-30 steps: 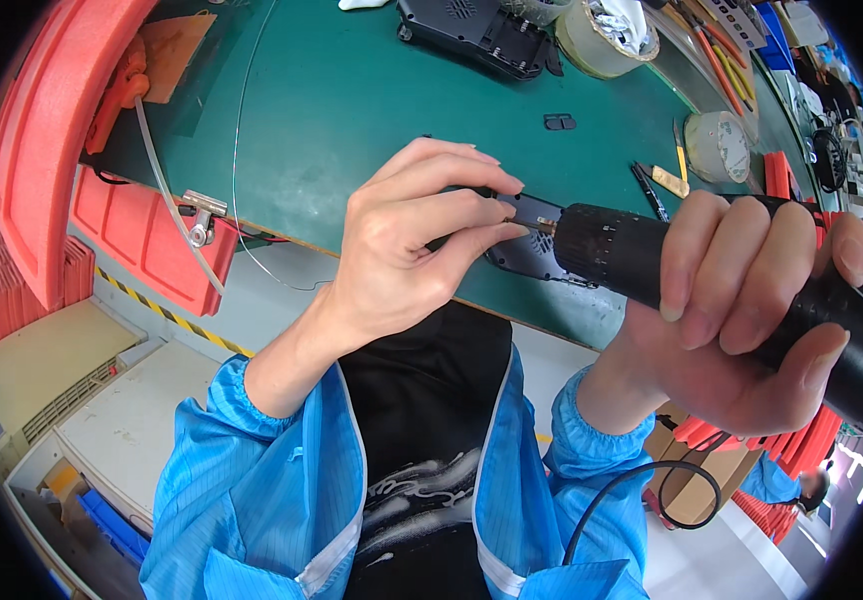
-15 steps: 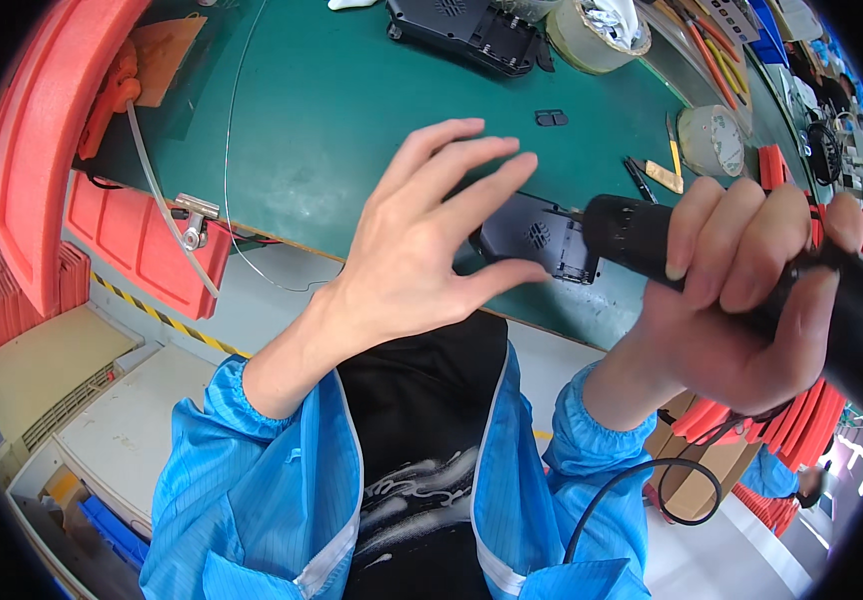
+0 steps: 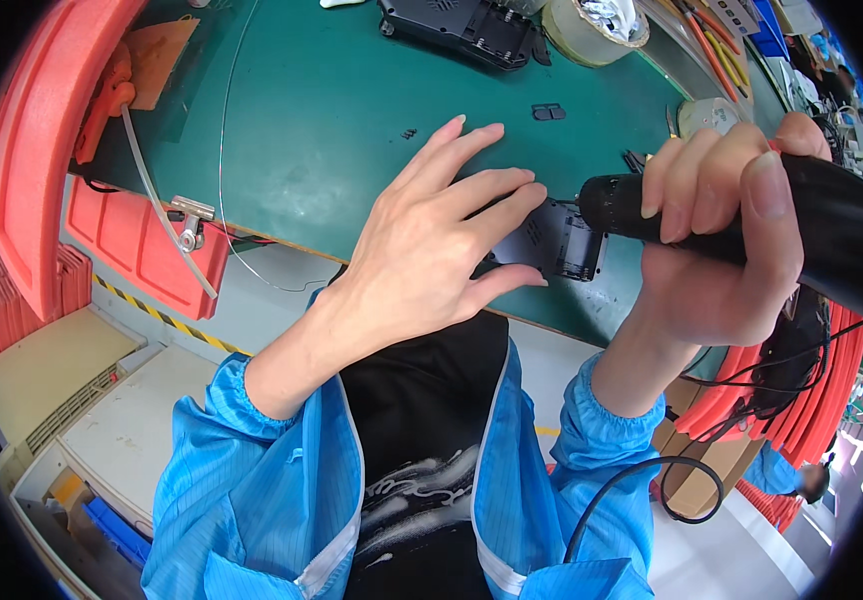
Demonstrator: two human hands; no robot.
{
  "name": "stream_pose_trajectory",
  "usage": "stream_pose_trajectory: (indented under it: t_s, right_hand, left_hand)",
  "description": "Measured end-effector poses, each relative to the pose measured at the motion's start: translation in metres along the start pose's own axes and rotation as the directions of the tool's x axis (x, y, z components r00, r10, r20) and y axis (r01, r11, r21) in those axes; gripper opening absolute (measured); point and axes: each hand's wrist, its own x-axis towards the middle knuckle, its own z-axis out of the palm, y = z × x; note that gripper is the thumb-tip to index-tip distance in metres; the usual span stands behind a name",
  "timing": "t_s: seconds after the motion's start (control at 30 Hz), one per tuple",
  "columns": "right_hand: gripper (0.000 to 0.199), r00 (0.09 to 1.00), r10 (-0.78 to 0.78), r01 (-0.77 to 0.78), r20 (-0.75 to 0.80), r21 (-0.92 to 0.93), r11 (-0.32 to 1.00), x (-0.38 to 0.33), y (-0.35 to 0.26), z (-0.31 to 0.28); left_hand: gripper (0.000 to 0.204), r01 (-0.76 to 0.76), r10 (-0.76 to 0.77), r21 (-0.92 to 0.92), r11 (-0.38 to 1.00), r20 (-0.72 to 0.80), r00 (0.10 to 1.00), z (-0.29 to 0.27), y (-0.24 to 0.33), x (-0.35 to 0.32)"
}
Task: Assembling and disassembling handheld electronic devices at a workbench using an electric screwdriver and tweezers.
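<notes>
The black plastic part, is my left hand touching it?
Touching. The head view shows the left hand with fingers lying on the black plastic part.

Brown cardboard box (image 3: 697, 470) on floor, lower right, partly hidden.
</notes>
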Motion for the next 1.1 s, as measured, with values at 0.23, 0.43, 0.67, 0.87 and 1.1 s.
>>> stream_pose_trajectory:
  t_s: [0.23, 0.43, 0.67, 0.87, 1.1]
  right_hand:
    - [0.029, 0.989, 0.078, -0.093, -0.129, -0.115, 0.989, -0.004, -0.004, 0.016]
    - [0.03, 0.979, 0.108, -0.134, -0.171, -0.144, 0.98, -0.002, -0.005, 0.02]
    - [0.033, 0.996, 0.01, -0.022, 0.083, 0.137, 0.99, -0.002, 0.008, 0.002]
    - [0.028, 0.992, -0.03, -0.001, 0.12, 0.25, 0.968, 0.017, -0.004, 0.002]
    - [0.021, 0.998, -0.051, 0.059, -0.034, 0.294, 0.954, 0.039, 0.048, 0.044]
  left_hand:
    - [0.063, 0.012, -0.012, -0.012, 1.0, 0.0, 1.0, -0.001, 0.001, 0.0]
    - [0.063, 0.014, -0.014, -0.012, 1.0, -0.003, 1.0, -0.001, 0.002, 0.001]
    - [0.064, 0.015, -0.015, -0.031, 0.999, -0.001, 1.0, -0.001, 0.0, -0.001]
    - [0.068, 0.005, -0.005, -0.063, 0.998, 0.004, 1.0, -0.001, 0.002, 0.0]
    - [0.067, -0.016, 0.015, -0.128, 0.992, -0.006, 1.0, -0.002, -0.003, -0.002]
